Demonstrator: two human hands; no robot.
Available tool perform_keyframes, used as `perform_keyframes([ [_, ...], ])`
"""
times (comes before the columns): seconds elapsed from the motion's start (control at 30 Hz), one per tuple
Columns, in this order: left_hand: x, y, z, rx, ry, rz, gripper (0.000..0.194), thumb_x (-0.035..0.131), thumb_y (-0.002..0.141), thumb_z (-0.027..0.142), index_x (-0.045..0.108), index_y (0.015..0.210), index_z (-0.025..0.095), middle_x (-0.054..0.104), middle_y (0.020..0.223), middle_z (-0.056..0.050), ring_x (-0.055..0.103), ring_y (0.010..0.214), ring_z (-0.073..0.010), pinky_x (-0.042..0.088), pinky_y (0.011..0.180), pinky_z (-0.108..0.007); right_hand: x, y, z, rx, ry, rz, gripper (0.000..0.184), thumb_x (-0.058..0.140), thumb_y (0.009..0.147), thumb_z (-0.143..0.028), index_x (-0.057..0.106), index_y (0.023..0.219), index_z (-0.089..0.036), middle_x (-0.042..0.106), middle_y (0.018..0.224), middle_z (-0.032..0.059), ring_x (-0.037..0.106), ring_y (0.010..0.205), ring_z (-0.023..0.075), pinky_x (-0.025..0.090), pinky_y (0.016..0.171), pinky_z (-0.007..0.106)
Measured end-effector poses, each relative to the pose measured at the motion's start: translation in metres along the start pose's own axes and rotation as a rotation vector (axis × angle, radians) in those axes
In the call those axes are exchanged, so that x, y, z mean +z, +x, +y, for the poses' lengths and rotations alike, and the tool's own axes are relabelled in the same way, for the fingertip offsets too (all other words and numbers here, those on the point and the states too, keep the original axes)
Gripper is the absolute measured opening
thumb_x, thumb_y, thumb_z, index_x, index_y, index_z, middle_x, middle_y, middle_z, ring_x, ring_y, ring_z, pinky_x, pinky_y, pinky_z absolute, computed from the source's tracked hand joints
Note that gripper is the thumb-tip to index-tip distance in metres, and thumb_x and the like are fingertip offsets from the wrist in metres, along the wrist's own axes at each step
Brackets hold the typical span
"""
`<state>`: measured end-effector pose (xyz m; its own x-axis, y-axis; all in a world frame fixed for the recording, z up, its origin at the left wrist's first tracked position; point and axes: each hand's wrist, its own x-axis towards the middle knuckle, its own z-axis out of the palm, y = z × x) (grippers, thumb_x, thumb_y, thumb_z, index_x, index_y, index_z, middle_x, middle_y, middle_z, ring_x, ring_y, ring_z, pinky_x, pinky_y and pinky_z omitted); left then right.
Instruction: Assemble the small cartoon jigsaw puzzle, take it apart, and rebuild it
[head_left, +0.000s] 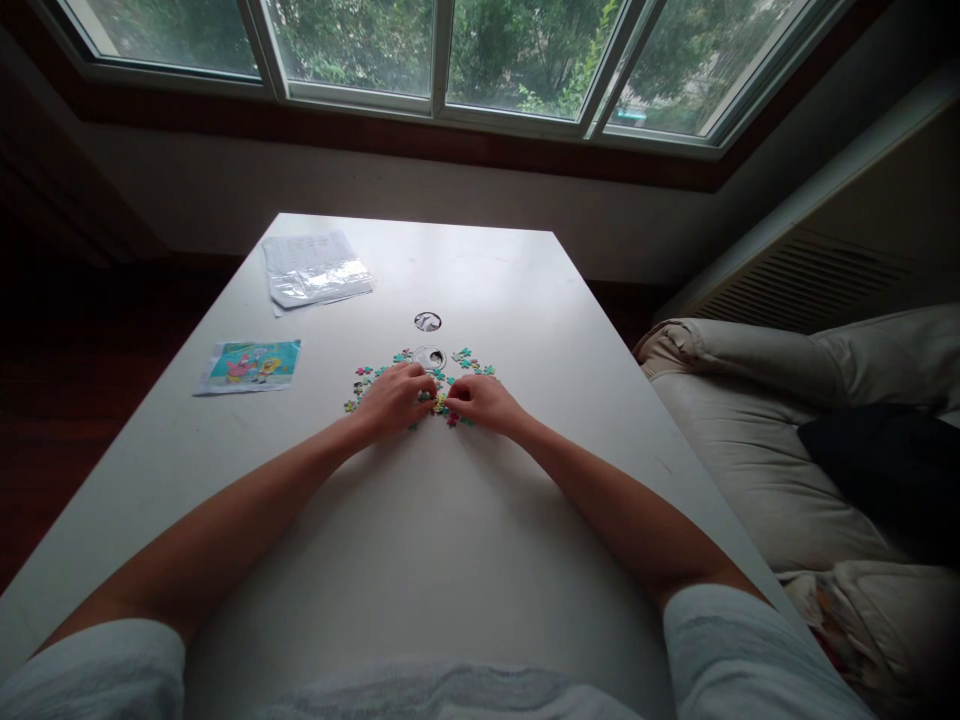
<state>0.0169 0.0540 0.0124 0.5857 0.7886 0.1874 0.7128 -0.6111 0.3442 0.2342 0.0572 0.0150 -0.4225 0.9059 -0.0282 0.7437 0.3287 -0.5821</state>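
Small jigsaw puzzle pieces (465, 358) in teal, pink and yellow lie scattered on the white table around both hands. My left hand (394, 398) rests among them with its fingers curled in a pinch at a small yellow cluster of puzzle pieces (440, 403). From the other side, the thumb and forefinger of my right hand (486, 402) pinch the right edge of the same yellow cluster. Some pieces are hidden under the fingers and palms. Just beyond the hands is a clear round lid or dish (430, 358).
A colourful cartoon picture sheet (255, 366) lies at the left on the white table (420, 560). Papers in a clear plastic sleeve (315, 270) are at the far left corner. A round table hole (427, 321) shows past the dish. A sofa (742, 430) stands to the right.
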Motion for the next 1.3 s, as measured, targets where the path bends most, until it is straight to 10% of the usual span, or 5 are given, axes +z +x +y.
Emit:
perform_keyframes([
  [1.3, 0.001, 0.0, -0.007, 0.032, -0.038, 0.038, 0.008, 0.067, 0.088, 0.029, 0.071, 0.09, 0.022, 0.065, 0.095, -0.005, 0.058, 0.095, -0.0241, 0.045, 0.086, -0.036, 0.008, -0.004, -0.003, -0.24, -0.2, 0.075, 0.005, 0.068, 0.089, -0.024, 0.067, 0.085, -0.021, 0.066, 0.08, 0.001, 0.054, 0.081, 0.0165, 0.031, 0.076, 0.028],
])
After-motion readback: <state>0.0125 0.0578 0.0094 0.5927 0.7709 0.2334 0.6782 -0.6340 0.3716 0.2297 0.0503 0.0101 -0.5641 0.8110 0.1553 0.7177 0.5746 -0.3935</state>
